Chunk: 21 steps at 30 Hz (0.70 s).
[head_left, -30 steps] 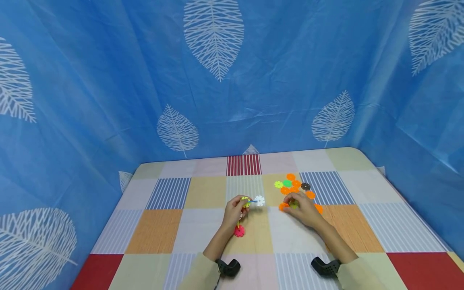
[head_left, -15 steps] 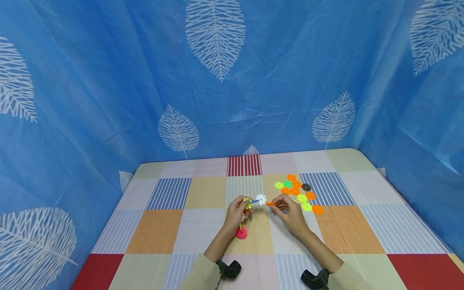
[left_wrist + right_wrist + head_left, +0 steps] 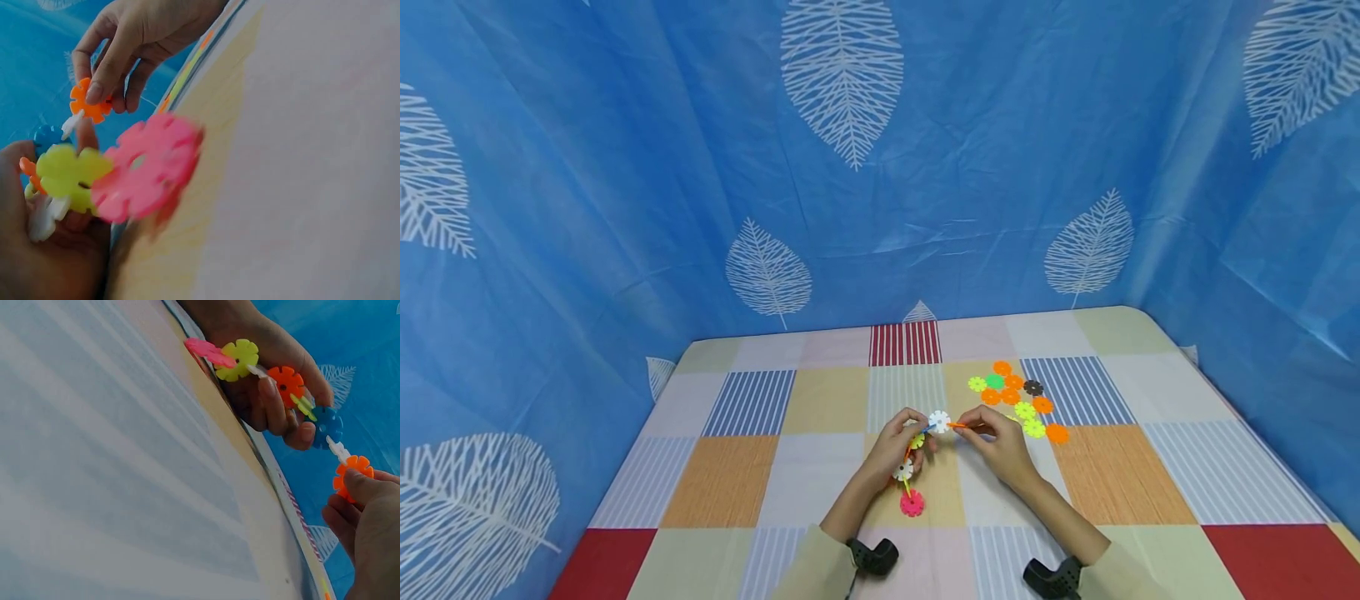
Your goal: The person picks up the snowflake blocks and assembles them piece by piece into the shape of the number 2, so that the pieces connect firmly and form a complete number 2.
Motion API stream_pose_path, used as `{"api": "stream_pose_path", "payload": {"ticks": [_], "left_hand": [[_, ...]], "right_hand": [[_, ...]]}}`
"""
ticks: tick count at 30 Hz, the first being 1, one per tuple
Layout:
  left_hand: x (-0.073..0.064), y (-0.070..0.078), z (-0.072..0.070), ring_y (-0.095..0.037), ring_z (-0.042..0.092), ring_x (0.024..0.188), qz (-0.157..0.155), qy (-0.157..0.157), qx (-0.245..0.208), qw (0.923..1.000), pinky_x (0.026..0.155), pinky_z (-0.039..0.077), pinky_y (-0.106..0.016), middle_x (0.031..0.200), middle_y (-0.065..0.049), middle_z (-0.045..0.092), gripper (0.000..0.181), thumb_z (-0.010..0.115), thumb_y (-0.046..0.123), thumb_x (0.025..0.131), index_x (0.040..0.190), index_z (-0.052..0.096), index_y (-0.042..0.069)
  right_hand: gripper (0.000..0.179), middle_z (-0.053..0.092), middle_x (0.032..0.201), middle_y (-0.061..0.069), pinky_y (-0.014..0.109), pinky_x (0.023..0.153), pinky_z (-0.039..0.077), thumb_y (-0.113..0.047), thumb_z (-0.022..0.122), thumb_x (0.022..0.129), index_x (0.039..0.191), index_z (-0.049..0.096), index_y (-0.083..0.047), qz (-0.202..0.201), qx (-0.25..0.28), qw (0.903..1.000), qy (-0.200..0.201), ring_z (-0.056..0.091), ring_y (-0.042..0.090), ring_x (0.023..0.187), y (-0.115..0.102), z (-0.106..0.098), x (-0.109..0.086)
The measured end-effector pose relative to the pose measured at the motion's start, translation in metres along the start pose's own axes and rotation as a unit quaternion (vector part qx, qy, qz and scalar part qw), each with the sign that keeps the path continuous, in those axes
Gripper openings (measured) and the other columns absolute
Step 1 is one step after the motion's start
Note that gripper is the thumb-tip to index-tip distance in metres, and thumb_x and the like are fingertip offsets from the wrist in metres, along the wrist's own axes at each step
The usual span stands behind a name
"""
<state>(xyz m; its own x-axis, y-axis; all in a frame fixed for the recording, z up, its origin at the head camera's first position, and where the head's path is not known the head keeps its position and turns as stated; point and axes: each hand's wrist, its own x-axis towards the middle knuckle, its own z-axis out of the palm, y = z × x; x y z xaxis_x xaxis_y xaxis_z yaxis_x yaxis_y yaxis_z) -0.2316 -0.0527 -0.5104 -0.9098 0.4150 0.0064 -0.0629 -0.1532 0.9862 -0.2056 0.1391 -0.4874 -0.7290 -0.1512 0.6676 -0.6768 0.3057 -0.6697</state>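
Note:
My left hand point(image 3: 887, 454) holds a chain of slotted plastic flower discs, its fingers curled about the blue end. From the far end run a pink disc point(image 3: 209, 351), a yellow-green disc point(image 3: 237, 360), a white disc, an orange disc point(image 3: 286, 386), another yellow-green disc, a blue disc point(image 3: 328, 428) and a white disc point(image 3: 938, 422). Thumb and finger of my right hand point(image 3: 1003, 446) pinch a separate-coloured end piece, an orange disc point(image 3: 352, 467), edge to edge with that last white disc. How deep their slots interlock, I cannot tell. The pink end hangs down near the left wrist.
Loose discs lie behind and right of my right hand: several orange ones point(image 3: 1057, 433), yellow-green ones point(image 3: 1025, 410), a green one point(image 3: 995, 381) and a black one point(image 3: 1033, 387). A patchwork cloth point(image 3: 820, 479) covers the table. Blue leaf-print curtains point(image 3: 925, 208) surround it.
My right hand picked up an orange disc from the pile and brought it left to the chain's white end disc. The chain has tilted in my left hand, its pink end moving lower and rightward.

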Motion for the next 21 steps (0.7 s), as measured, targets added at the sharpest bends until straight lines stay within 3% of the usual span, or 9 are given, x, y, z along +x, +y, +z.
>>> {"api": "stream_pose_path", "payload": {"ticks": [4,11,21], "left_hand": [[-0.001,0.002,-0.001,-0.008,0.042,0.038,-0.016,-0.035,-0.006,0.9992,0.037,0.036,-0.020,0.071,-0.007,0.062,0.026,0.046,0.029,0.097,0.107,0.046,0.005],[-0.001,0.002,-0.001,-0.006,0.040,0.037,-0.018,-0.026,-0.015,0.9994,0.035,0.035,-0.020,0.070,-0.005,0.062,0.021,0.047,0.025,0.097,0.090,0.048,0.005],[-0.005,0.011,0.004,-0.006,0.038,0.037,-0.019,-0.043,-0.013,0.9988,0.035,0.035,-0.021,0.070,-0.004,0.059,0.020,0.039,0.015,0.100,0.092,0.046,-0.002]], "right_hand": [[0.015,0.064,0.081,0.015,0.028,0.065,0.054,0.014,0.069,0.073,0.082,0.064,0.003,-0.013,0.017,0.9997,-0.011,0.064,0.026,0.070,0.000,0.002,0.001],[0.015,0.064,0.077,0.016,0.025,0.066,0.053,0.016,0.069,0.071,0.078,0.064,0.004,-0.022,0.030,0.9993,-0.011,0.063,0.026,0.070,-0.001,0.005,0.001],[0.020,0.063,0.075,0.015,0.023,0.067,0.052,0.020,0.069,0.067,0.077,0.064,0.004,-0.046,0.005,0.9989,-0.003,0.063,0.027,0.067,0.000,0.007,0.000]]}}
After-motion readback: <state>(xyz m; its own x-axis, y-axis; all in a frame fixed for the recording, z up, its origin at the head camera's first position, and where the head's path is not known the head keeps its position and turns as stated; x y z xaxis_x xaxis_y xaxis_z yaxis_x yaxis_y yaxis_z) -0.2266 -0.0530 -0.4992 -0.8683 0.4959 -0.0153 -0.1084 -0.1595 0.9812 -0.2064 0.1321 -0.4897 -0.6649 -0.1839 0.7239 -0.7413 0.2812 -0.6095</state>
